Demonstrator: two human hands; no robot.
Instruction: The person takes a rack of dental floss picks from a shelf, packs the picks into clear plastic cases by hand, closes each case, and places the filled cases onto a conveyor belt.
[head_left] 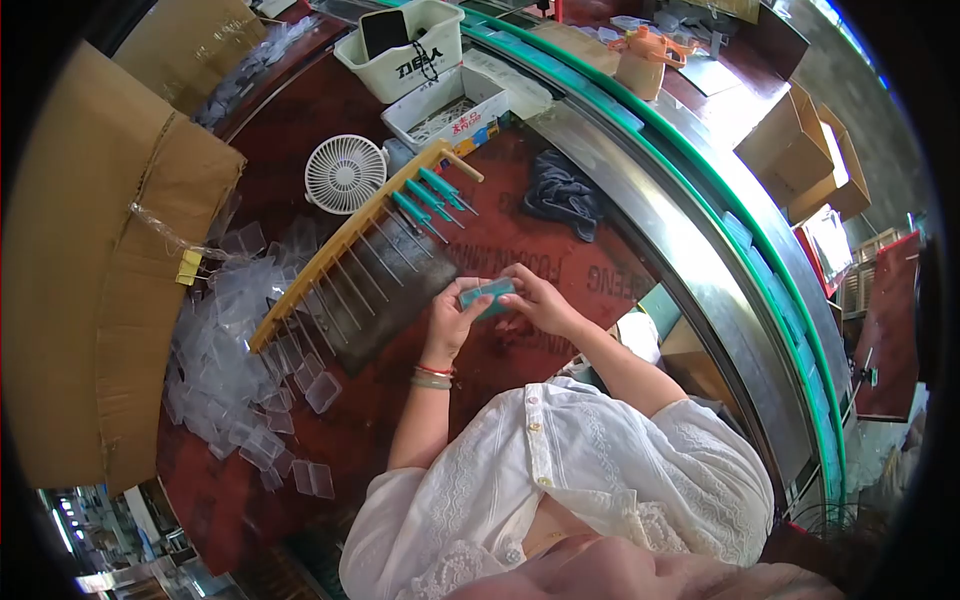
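My left hand point(452, 318) and my right hand point(541, 302) meet above the dark red tabletop, both closed on a small teal box with clear plastic point(487, 296). The fingers cover parts of the box. The left hand grips its left end, and the right hand holds the right end and top edge. Just beyond them stands a wooden rack point(345, 236) with a row of metal rods. Several teal-handled tools with thin metal shafts point(425, 197) lie at its upper end. A dark grey mat point(385, 290) lies under the rods.
Clear plastic cases point(235, 345) are heaped on the left beside a large cardboard box point(70, 290). A white fan point(345, 174), a white bin point(405, 50), a white tray point(446, 108) and a dark cloth point(564, 194) sit farther back. A green-edged conveyor point(745, 235) curves along the right.
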